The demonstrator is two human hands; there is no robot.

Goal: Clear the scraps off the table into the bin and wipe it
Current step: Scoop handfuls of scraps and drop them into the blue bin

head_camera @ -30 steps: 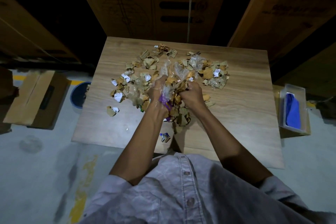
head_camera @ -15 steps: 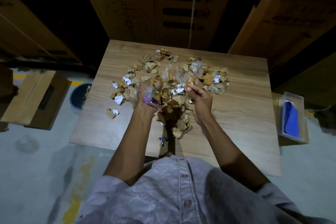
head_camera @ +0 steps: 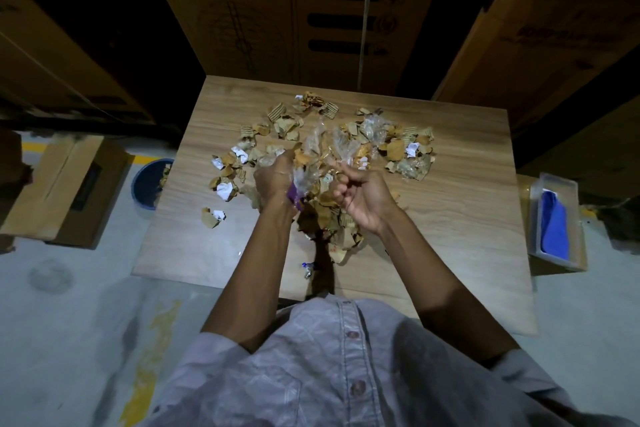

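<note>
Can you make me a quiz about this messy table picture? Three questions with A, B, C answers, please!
1. Where is the bin?
A. up on a shelf
B. on the floor, left of the table
C. in the person's lap

2. What colour is the cloth in the clear tray?
A. red
B. blue
C. yellow

3. What is the left hand doing?
A. lying flat and empty
B. wiping with a rag
C. gripping crumpled scraps

Answers:
1 B: the bin stands on the floor beside the table's left edge.
2 B: the cloth is bright blue.
3 C: its fingers curl round clear wrap and a purple bit.
</note>
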